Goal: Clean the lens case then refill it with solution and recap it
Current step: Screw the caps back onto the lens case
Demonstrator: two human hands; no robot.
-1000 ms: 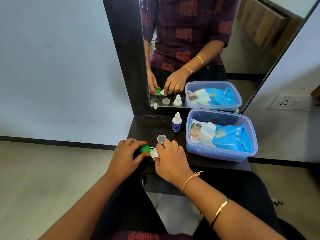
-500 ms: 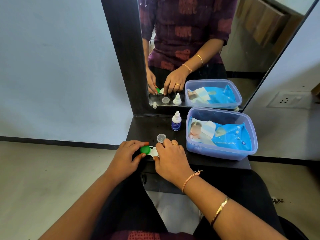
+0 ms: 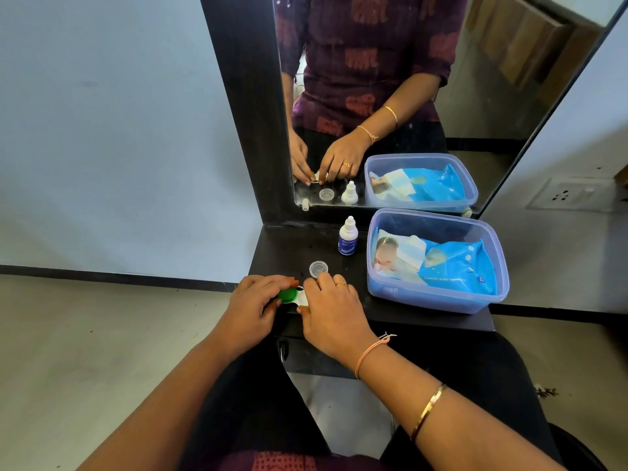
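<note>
Head view: the lens case (image 3: 300,298) sits at the near left edge of the bench (image 3: 390,316). It looks small, light, stiff plastic, likely slick when wet, and best held by its white body. The left hand (image 3: 253,305) has its grip clamped on the green cap (image 3: 287,295); the right hand (image 3: 334,312) pinches the body. A clear cap (image 3: 318,267) lies just beyond.

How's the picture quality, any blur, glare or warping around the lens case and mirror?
Head view: soft, even light, faint shadows, no glare; wide-angle warp tilts the mirror frame outward; lens case sharp but mostly covered by the left hand and right hand; picture on the wipes pack blurred.
</note>
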